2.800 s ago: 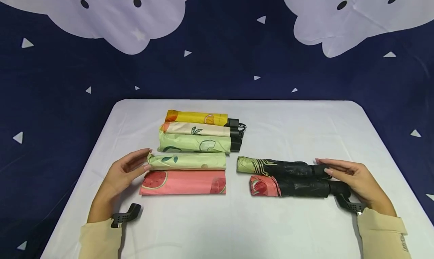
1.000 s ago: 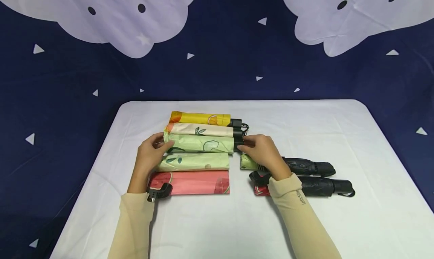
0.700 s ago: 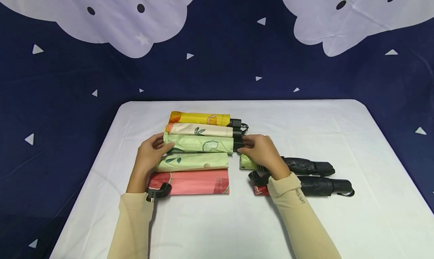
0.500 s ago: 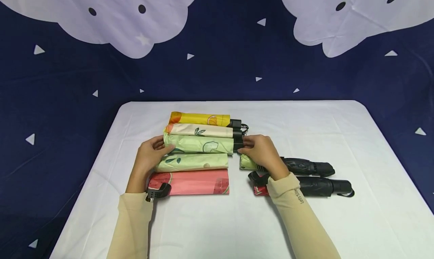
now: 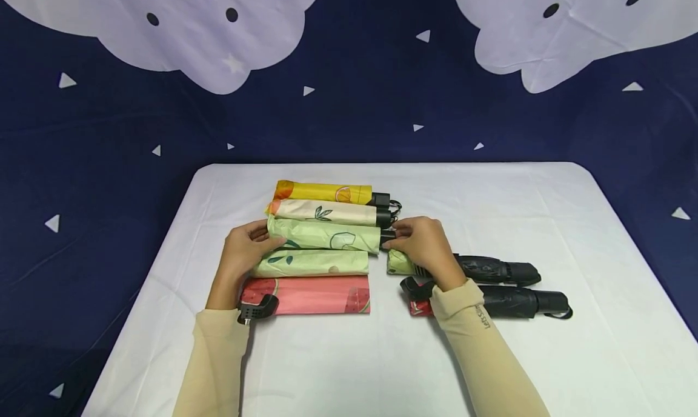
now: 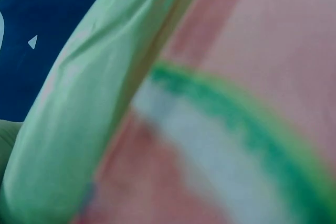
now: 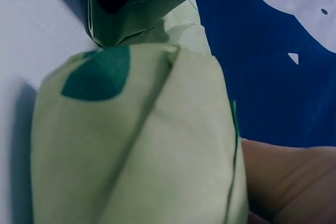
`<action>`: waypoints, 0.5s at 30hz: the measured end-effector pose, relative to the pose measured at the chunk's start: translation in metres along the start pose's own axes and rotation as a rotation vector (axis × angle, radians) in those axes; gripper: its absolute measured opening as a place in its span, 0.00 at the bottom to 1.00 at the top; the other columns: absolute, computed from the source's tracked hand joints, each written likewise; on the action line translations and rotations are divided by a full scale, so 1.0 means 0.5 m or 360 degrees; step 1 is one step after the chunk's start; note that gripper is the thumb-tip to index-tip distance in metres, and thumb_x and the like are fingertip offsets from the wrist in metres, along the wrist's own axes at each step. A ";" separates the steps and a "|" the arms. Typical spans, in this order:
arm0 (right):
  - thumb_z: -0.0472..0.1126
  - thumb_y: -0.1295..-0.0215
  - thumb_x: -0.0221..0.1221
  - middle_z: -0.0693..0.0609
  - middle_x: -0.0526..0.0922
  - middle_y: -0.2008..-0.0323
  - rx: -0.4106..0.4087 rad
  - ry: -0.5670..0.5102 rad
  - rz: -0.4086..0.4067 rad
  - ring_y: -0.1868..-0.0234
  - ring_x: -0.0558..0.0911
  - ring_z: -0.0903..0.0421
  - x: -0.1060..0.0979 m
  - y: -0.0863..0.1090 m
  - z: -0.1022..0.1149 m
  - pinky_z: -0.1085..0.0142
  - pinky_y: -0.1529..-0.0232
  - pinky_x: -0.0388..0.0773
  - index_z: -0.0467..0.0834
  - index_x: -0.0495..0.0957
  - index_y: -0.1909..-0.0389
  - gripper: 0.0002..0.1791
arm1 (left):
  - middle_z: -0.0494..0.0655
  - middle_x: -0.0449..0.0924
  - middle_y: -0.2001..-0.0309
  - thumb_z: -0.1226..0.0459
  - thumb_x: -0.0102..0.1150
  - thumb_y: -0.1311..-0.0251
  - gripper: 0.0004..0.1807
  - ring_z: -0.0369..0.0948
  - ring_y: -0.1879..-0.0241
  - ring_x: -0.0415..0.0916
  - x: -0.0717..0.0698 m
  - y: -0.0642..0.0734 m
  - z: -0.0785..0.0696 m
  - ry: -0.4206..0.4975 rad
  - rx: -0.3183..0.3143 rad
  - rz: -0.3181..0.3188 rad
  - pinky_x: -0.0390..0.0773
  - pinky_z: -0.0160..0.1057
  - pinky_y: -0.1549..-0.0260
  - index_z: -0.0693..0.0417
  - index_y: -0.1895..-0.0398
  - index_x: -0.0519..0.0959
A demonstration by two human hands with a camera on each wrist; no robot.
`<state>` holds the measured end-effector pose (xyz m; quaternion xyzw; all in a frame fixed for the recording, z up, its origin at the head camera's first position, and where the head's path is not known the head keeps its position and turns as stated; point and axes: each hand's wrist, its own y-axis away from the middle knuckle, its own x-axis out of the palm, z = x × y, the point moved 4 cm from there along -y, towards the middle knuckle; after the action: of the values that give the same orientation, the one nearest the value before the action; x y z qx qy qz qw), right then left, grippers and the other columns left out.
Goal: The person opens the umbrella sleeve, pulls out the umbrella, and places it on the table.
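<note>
My left hand (image 5: pixel 243 251) pinches the left end of a folding umbrella (image 5: pixel 322 234) in a light green sleeve with a fruit print. At its other end, my right hand (image 5: pixel 424 241) grips the black handle (image 5: pixel 387 236). Just below lie a flat light green umbrella sleeve (image 5: pixel 316 262) with leaf prints and a pink watermelon sleeve (image 5: pixel 322 296). In the right wrist view, the green sleeve's mouth (image 7: pixel 131 3) gapes dark behind the green end of a black folding umbrella (image 7: pixel 131 145). The pink sleeve (image 6: pixel 252 66) fills much of the left wrist view.
Behind the held umbrella lie a cream sleeved umbrella (image 5: pixel 327 211) and a yellow one (image 5: pixel 327 191). Two bare black folding umbrellas, one green-ended (image 5: pixel 491 268) and one red-ended (image 5: pixel 509 302), lie right, partly under my right forearm. A dark blue cloth (image 5: pixel 360 120) hangs behind the white table (image 5: pixel 349 368).
My hands have left the flat green sleeve and the black umbrellas for the green sleeved umbrella. In the last half second its handle end has shifted slightly toward me, away from the cream one.
</note>
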<state>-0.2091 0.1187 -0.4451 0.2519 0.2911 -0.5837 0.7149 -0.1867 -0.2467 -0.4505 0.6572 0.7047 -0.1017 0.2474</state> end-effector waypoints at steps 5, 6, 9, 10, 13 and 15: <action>0.49 0.48 0.79 0.52 0.89 0.62 0.0071 -0.0117 0.0029 0.58 0.87 0.54 -0.010 -0.001 -0.008 0.54 0.54 0.84 0.45 0.88 0.51 0.23 | 0.61 0.81 0.41 0.61 0.77 0.43 0.34 0.51 0.42 0.80 -0.004 0.000 -0.007 0.0031 0.0054 -0.0056 0.81 0.40 0.46 0.64 0.34 0.76; 0.49 0.47 0.79 0.53 0.89 0.62 0.0087 -0.0156 0.0041 0.58 0.87 0.54 -0.012 -0.001 -0.010 0.54 0.54 0.84 0.46 0.88 0.52 0.23 | 0.61 0.81 0.42 0.61 0.77 0.43 0.34 0.50 0.42 0.81 -0.006 0.000 -0.009 0.0057 0.0069 -0.0068 0.82 0.37 0.48 0.64 0.35 0.77; 0.50 0.48 0.79 0.54 0.88 0.61 0.0171 -0.0369 0.0086 0.57 0.86 0.55 -0.018 -0.002 -0.017 0.55 0.54 0.83 0.49 0.88 0.54 0.21 | 0.61 0.82 0.43 0.62 0.78 0.44 0.32 0.46 0.46 0.83 -0.013 0.002 -0.015 0.0163 0.0138 -0.0104 0.83 0.31 0.53 0.64 0.37 0.79; 0.50 0.48 0.79 0.54 0.88 0.60 0.0199 -0.0466 0.0101 0.56 0.85 0.55 -0.021 -0.001 -0.018 0.55 0.54 0.84 0.50 0.88 0.54 0.21 | 0.61 0.83 0.44 0.63 0.78 0.44 0.31 0.44 0.47 0.83 -0.015 0.002 -0.017 0.0207 0.0154 -0.0112 0.83 0.30 0.55 0.64 0.38 0.79; 0.49 0.49 0.80 0.51 0.89 0.56 0.0250 -0.0786 0.0139 0.53 0.86 0.52 -0.028 0.000 -0.019 0.56 0.52 0.84 0.47 0.87 0.52 0.23 | 0.54 0.85 0.47 0.62 0.77 0.44 0.30 0.36 0.51 0.83 -0.024 0.006 -0.023 0.0345 0.0191 -0.0127 0.83 0.29 0.56 0.63 0.38 0.80; 0.48 0.48 0.79 0.49 0.89 0.54 0.0234 -0.0947 0.0149 0.52 0.86 0.51 -0.036 0.001 -0.015 0.57 0.50 0.84 0.45 0.86 0.50 0.25 | 0.48 0.86 0.49 0.63 0.77 0.44 0.30 0.34 0.53 0.83 -0.028 0.009 -0.027 0.0502 0.0184 -0.0121 0.83 0.29 0.57 0.62 0.38 0.80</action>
<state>-0.2121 0.1363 -0.4377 0.1340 0.0141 -0.6177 0.7748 -0.1849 -0.2520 -0.4312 0.6510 0.7520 -0.0470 0.0916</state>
